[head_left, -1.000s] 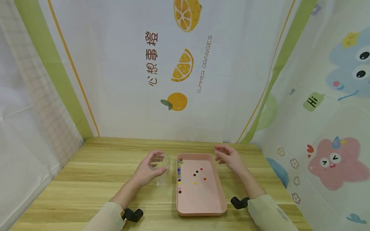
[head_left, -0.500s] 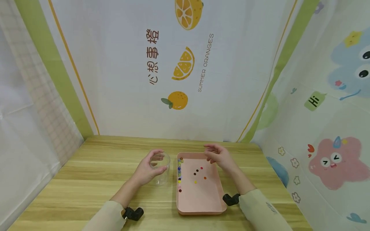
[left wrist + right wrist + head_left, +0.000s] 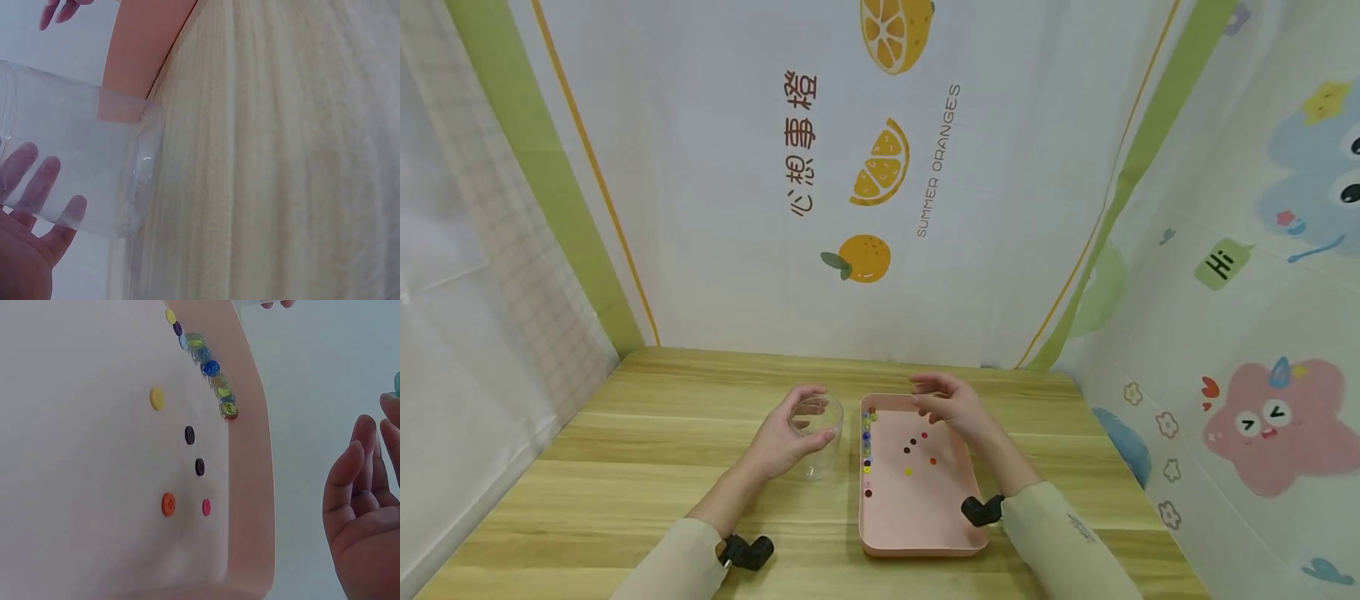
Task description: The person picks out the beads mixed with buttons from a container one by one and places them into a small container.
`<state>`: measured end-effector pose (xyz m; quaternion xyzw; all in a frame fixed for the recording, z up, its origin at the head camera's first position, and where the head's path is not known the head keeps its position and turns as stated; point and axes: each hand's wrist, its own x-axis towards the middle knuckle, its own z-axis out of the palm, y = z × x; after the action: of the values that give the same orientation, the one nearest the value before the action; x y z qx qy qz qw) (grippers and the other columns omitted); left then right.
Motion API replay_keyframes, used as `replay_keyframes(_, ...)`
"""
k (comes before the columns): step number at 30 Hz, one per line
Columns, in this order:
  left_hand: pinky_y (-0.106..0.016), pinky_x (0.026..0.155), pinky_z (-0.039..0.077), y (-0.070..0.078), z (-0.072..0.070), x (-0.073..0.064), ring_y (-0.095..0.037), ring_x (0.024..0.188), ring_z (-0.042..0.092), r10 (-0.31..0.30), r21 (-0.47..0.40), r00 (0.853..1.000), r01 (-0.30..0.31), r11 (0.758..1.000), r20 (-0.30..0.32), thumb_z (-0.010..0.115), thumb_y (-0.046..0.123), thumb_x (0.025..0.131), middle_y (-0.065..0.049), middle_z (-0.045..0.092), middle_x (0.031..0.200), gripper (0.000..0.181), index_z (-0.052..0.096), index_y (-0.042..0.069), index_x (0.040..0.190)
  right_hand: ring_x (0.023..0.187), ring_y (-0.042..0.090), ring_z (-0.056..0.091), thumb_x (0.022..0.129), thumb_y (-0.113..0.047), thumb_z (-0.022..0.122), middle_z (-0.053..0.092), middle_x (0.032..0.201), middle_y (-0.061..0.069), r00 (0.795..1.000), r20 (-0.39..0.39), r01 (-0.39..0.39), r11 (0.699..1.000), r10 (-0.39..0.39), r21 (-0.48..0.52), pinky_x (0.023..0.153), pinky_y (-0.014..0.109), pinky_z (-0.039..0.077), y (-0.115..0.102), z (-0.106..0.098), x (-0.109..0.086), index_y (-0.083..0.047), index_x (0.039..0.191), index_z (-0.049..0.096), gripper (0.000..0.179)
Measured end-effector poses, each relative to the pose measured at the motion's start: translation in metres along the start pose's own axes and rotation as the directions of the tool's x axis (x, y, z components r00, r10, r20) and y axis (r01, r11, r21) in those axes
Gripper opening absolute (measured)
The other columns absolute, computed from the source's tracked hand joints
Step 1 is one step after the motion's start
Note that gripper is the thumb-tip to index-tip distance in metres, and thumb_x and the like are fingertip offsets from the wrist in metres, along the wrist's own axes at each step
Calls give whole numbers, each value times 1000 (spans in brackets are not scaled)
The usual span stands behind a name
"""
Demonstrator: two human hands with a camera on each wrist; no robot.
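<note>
The left hand's fingers [image 3: 42, 181] curl around a clear jar [image 3: 815, 454], mouth up, at the lower centre of the frame; the right hand [image 3: 955, 408] pinches a green marble [image 3: 397, 384] (cut off at the right wrist view's edge) over the far end of a pink tray [image 3: 925, 521]. Inside, marbles [image 3: 210, 368] line the left wall, loose buttons [image 3: 168, 504] lie mid-tray, and the wood-grain counter [image 3: 625, 467] spans the bottom.
</note>
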<state>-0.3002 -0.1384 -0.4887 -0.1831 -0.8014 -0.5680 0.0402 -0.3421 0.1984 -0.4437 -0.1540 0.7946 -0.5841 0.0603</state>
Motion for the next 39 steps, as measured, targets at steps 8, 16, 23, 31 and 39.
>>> replay_keyframes(8,-71,116,47,0,0,0,-49,139,60,6,-9,1000,-6,1000,6,84,19,96,-25,64,149,69,50,6,155,95,22,69,104,-23,76,71,128,11,999,36,-5,999,6,-45,88,50,62,1,12,9,-13,143,69,41)
replay_keyframes(16,-71,116,47,1,-1,-1,-48,139,60,0,-4,1000,0,1000,-1,84,19,96,-27,63,149,67,51,9,154,97,26,71,105,-23,74,74,130,16,998,55,-17,998,21,-68,91,55,61,3,25,19,-11,140,71,37)
replay_keyframes(23,-70,115,47,1,-1,0,-48,139,60,4,-3,1000,-4,1000,1,84,20,96,-26,64,148,67,51,10,154,99,31,72,105,-21,74,76,122,11,995,86,-50,997,55,-57,85,44,62,9,34,26,-9,139,72,36)
replay_keyframes(31,-71,115,47,0,-1,1,-47,138,60,2,-8,1000,-2,1000,4,85,19,96,-26,63,148,68,51,9,154,104,42,72,104,-20,76,77,117,8,991,78,-109,993,112,-36,76,38,60,18,41,30,-11,136,74,34)
replay_keyframes(39,-71,115,47,0,-1,0,-47,139,60,-3,-8,1000,3,1000,4,84,19,96,-24,64,148,66,52,12,154,85,25,67,105,-16,75,77,119,8,985,71,-155,988,155,-12,65,31,52,25,46,33,-10,136,75,32)
